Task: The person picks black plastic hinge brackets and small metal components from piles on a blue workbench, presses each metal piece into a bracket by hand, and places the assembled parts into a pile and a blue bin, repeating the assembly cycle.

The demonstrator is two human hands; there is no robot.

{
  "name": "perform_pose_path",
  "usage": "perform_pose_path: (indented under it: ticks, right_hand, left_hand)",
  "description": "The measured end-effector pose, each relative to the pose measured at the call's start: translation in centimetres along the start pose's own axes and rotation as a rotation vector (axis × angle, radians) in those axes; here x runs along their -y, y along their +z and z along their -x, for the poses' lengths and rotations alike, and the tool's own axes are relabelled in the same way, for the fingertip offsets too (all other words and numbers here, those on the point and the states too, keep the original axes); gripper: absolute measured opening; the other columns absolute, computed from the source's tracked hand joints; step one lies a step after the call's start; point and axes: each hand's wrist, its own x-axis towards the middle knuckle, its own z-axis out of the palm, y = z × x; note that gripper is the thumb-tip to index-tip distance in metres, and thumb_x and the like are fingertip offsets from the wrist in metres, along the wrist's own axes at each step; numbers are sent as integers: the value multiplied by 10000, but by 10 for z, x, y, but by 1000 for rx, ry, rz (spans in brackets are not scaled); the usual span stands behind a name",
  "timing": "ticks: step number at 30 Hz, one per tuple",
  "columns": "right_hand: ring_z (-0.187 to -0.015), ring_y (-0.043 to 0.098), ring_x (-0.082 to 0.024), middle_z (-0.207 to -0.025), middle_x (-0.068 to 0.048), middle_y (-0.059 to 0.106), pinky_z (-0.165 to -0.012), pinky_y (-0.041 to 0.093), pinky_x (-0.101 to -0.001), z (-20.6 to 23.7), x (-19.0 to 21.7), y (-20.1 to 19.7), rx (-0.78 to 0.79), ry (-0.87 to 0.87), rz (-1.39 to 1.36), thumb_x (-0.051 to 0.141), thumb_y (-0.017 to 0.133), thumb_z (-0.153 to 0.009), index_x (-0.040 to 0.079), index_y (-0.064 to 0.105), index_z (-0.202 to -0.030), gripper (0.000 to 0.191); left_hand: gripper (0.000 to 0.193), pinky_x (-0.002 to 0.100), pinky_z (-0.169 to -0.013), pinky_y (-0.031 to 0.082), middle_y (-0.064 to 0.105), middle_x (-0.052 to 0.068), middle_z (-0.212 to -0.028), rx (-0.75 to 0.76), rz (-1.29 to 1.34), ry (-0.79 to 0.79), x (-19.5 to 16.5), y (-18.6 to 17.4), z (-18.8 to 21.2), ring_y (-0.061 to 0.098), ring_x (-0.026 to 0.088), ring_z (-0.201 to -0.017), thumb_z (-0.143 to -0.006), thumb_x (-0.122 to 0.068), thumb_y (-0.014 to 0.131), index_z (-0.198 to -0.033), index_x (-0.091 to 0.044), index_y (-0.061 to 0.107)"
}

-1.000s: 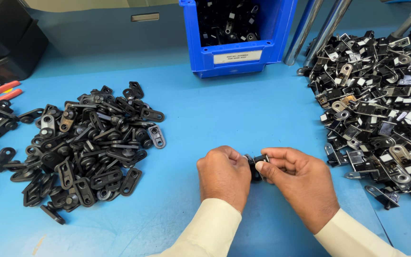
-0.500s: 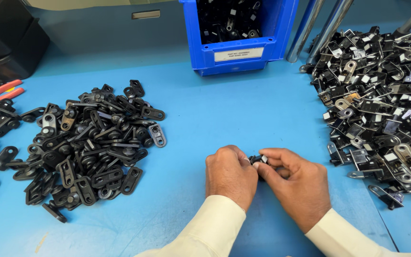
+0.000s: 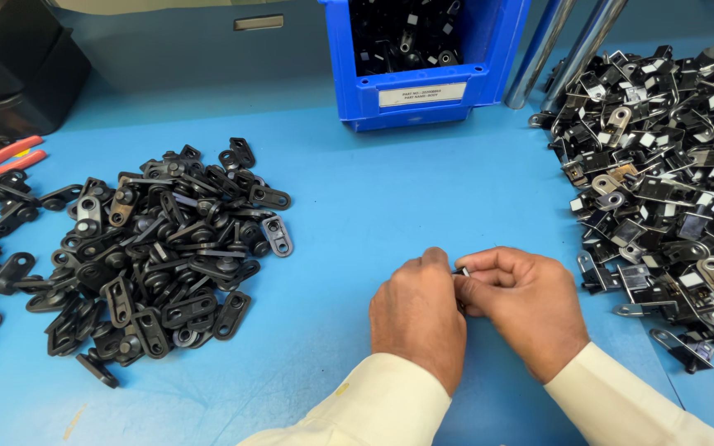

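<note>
Hands closer together than before, left hand (image 3: pixel 417 318) and right hand (image 3: pixel 525 306) knuckles-up, fingers pinching small part (image 3: pixel 464 271)

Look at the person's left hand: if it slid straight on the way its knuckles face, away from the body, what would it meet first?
Probably bare blue tabletop for a stretch, then the blue bin at the back. The left hand points roughly that way, though its exact line is hard to judge.

Small part (image 3: pixel 463 271) mostly inside hands (image 3: pixel 473 306)

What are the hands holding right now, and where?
A small dark metal part, pinched between the fingertips of left hand and right hand; mostly hidden, so exact grip spot unclear.
</note>
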Motion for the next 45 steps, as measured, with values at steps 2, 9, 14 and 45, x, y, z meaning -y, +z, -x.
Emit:
perform_pose_path:
  ticks: [2, 9, 14, 45]
  right_hand:
    - [-740, 726, -168, -854, -116, 789, -679, 596, -297, -2, 0, -1, 20, 106, -170, 42, 752, -829, -34, 763, -1047, 231]
    - [-798, 717, -185, -914, -98, 769, -769, 596, -349, -11, 6, -11, 79, 265, -279, 103, 725, -864, -24, 747, -1046, 224]
    - [-793, 719, -195, -909, -112, 763, -774, 611, -359, -9, 2, -8, 47, 267, -333, 92, 715, -874, -39, 733, -1012, 190]
    - [-721, 665, -125, -823, -64, 719, -623, 549, -244, -43, -16, -45, 563, 389, -403, 260, 711, -927, 56, 662, -907, 210]
  left_hand:
    - [104, 458, -686, 580, 708, 148, -944, -85, 56, 42, 2, 3, 2, 711, 342, -850, -883, -16, 682, -984, -25, 657]
    - [344, 339, -701, 621, 710, 72, -861, -64, 542, -268, -5, 1, 4, 732, 181, -781, -836, -50, 749, -1140, -62, 588]
    - [294, 313, -710, 602, 759, 54, -789, -10, 604, -476, -8, -13, -2, 746, 145, -748, -803, -76, 797, -1047, -65, 634]
    - [361, 260, -660, 630, 729, 88, -900, 231, 1035, -372, 1, -23, -8, 733, 133, -735, -867, 43, 657, -1217, -36, 616]
